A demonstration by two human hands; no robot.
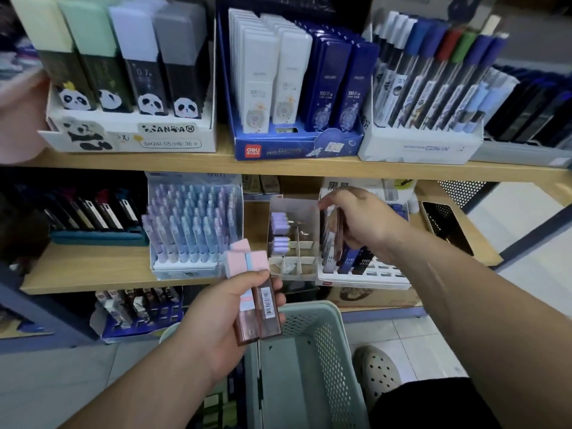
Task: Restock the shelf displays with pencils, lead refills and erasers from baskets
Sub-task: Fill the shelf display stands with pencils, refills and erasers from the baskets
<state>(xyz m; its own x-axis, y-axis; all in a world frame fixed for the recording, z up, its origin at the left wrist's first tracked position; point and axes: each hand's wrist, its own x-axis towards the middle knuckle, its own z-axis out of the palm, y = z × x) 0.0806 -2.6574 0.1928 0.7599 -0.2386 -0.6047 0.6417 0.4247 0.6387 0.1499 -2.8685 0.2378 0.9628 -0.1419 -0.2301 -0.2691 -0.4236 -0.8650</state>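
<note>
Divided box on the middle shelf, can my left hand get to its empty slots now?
Probably yes. The left hand, holding pink-capped cases, is in front of the divided box with nothing between; the right hand sits at its right wall, leaving the slots open.

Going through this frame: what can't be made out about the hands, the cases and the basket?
- Head view, count of refill cases in the right hand: its fingers and blur hide them.
- Head view, print on the pink-capped cases in the left hand: too small, only a barcode shows.
- Head view, near end of the basket: cut off by the bottom edge.
</note>
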